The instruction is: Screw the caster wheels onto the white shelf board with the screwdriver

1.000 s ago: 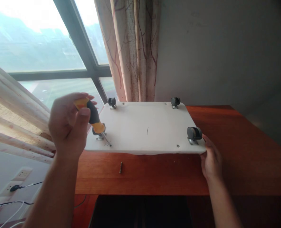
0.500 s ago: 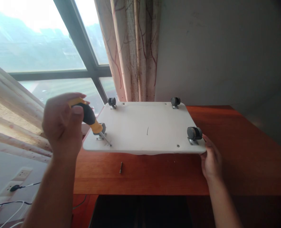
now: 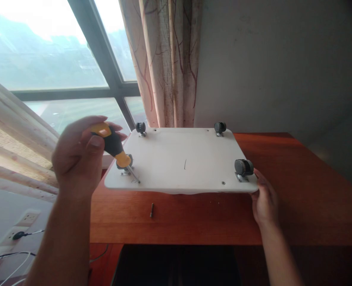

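A white board (image 3: 178,159) lies flat on the wooden table (image 3: 297,198), with a black caster at each corner. My left hand (image 3: 77,155) is closed round a yellow and black screwdriver (image 3: 113,147). Its tip rests on the board's near left corner, beside the near left caster (image 3: 125,165). My right hand (image 3: 263,200) grips the board's near right corner, just below the near right caster (image 3: 243,167). A loose dark screw (image 3: 151,210) lies on the table in front of the board.
A window and patterned curtains (image 3: 166,59) stand behind the table's left part, a grey wall behind the right. Two more casters (image 3: 140,128) (image 3: 220,127) sit at the board's far corners. A wall socket with cables (image 3: 21,232) is at lower left.
My left hand has shifted a little on the screwdriver handle, which tilts slightly differently. The tip stays at the same spot. The board and my right hand have not moved.
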The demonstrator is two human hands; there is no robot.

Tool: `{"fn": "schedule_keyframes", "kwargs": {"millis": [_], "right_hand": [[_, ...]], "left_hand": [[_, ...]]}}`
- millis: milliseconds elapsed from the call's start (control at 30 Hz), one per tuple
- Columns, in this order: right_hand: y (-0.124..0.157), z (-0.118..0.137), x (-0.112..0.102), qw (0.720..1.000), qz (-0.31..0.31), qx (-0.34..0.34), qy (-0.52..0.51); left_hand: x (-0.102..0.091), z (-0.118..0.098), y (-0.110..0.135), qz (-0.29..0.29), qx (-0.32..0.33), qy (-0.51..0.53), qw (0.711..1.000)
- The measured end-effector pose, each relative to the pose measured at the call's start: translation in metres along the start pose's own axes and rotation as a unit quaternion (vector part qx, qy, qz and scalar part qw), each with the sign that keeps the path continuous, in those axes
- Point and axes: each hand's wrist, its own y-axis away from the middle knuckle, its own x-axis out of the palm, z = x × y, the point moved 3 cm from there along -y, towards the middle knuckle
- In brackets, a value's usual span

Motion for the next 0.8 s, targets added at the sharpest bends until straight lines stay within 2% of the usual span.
{"fn": "schedule_keyframes", "kwargs": {"millis": [133, 233, 300, 367, 500, 667, 800], "right_hand": [[0.001, 0.001, 0.001, 1.0, -0.002, 0.003, -0.001], [0.0, 0.0, 0.0, 1.0, 0.003, -0.005, 0.008], [0.0, -0.001, 0.0, 1.0, 0.002, -0.006, 0.01], [0.0, -0.001, -0.001, 1.0, 0.0, -0.004, 0.009], [0.0, -0.001, 0.0, 1.0, -0.001, 0.0, 0.004], [0.0, 0.001, 0.001, 1.0, 0.0, -0.001, 0.005], [0.0, 0.001, 0.001, 1.0, -0.003, 0.0, 0.008]], "left_hand": [[0.0, 0.0, -0.003, 0.0, 0.016, -0.026, 1.0], [-0.001, -0.005, -0.004, -0.039, 0.032, -0.099, 0.994], [-0.002, -0.009, -0.002, -0.073, 0.021, -0.139, 0.987], [-0.003, -0.012, -0.001, -0.082, -0.006, -0.153, 0.985], [-0.007, -0.013, -0.001, -0.064, -0.035, -0.104, 0.992], [-0.015, -0.008, -0.007, -0.006, -0.046, -0.02, 0.999], [-0.02, -0.004, -0.009, 0.01, -0.047, 0.03, 0.998]]}}
